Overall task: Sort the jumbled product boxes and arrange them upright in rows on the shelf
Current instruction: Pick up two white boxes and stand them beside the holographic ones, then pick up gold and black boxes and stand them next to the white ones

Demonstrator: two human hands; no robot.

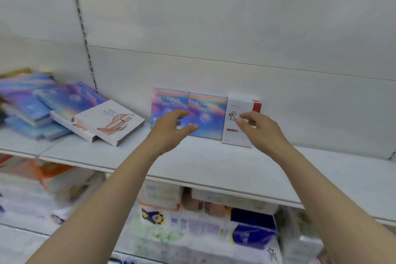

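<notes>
The white shelf (214, 163) runs across the middle of the view, and most of it is bare board. The biggest lot on it is the jumbled heap (53, 109) out at nine o'clock: iridescent blue-and-purple boxes lying flat and overlapping, with two white boxes tipped against them, the nearer being a white box with a drawn figure (111, 122) resting on a slant. None of that heap stands upright, so I judge it the bulk of what is left.

At the centre, against the back panel, a short row has begun. Two SYRINX boxes stand upright and side by side, the left SYRINX box (165, 103) touching the right SYRINX box (207, 113), and at three o'clock of them stands a white box with red print (233, 122), upright too (something red-edged shows just behind its top corner; I cannot tell what).

Both hands hover in front of this row. The left hand (171, 128) has its fingers spread and loosely curved before the seam between the two blue boxes, holding nothing. The right hand (257, 126) is before the white box, fingers apart and slightly bent, not clamped on it as far as I can see; whether the fingertips touch the box I cannot tell.

Three boxes stand, then, against a good many more lying down: an early stage by my reckoning.
</notes>
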